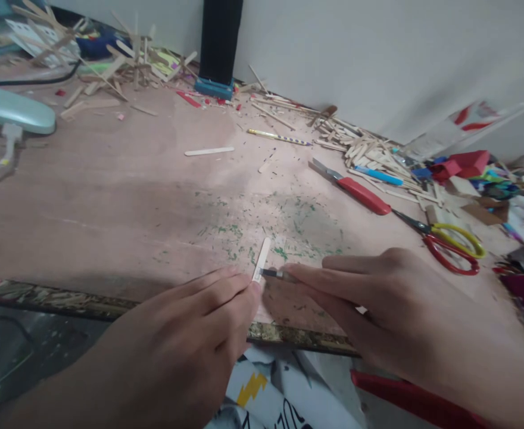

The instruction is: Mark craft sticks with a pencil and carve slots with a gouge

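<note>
The left hand (186, 339) has a narrow grip on a stick (262, 256): the fingers hold its near end, and the rest pokes out past the fingertips, tilting slightly right, just over the table (110, 220) near its front edge. Small dark marks show on the stick beside the fingers. The right hand (378, 298) has its grip closed round a knife (274, 273), thumb and fingers pinched together just right of the stick; the dark blade points left and meets the stick's right side.

Just beyond both grips lie green shavings (230, 232). Farther out, straight ahead of the left grip, is a loose stick (209, 152), with a pencil (278, 137) beyond and to its right. Ahead of the right grip lies a red-handled cutter (362, 195), its handle end near the scissors (456, 241), which sit ahead and to the right of that grip. Past the cutter are a blue pen (378, 175) and a heap of sticks (369, 149).
</note>
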A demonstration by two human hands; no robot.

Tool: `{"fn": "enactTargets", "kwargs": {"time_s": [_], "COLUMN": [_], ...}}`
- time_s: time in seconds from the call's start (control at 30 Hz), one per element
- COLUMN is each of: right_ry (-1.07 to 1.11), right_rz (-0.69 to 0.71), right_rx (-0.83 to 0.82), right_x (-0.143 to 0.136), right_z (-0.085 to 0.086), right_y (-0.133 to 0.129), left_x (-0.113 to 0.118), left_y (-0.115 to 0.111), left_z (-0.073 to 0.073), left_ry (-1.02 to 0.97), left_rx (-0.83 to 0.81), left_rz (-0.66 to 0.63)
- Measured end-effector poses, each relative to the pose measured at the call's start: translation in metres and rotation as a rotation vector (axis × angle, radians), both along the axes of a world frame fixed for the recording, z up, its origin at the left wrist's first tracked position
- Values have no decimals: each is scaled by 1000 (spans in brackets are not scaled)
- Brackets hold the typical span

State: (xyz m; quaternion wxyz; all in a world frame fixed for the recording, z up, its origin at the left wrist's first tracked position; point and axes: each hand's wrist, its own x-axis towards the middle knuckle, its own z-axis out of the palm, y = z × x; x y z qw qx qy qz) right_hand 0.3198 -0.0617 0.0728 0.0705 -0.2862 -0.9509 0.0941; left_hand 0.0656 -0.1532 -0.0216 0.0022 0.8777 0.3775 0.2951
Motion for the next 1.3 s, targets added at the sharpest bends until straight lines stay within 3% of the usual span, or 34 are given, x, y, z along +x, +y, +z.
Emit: {"fn": "enactTargets", "kwargs": {"time_s": [0.23, 0.37, 0.63, 0.77, 0.93, 1.13, 1.2, 1.3], "right_ry": [60, 88, -100, -47, 91, 371, 396, 326], "right_rz": [9, 45, 58, 34, 4, -231, -226, -112], "right_rx": [-146, -96, 164, 56, -156, -48, -42, -78], "right_x": [13, 17, 11, 4, 4, 14, 17, 18], "right_z": [-22, -29, -4, -1, -19, -34, -33, -31], "right_y": [-3, -2, -1, -1, -4, -11, -11, -9], "left_x": [1, 1, -1, -2, 0, -1, -2, -3], "left_y": [0, 2, 0, -2, -1, 0, 0, 0], "left_z": [0, 0, 3, -1, -1, -1, -2, -2], "left_ry": [43, 20, -20, -12, 6, 24, 18, 2], "left_rx": [45, 29, -36, -10, 11, 19, 27, 37], "left_rz": [-16, -11, 35, 12, 26, 14, 7, 11]}}
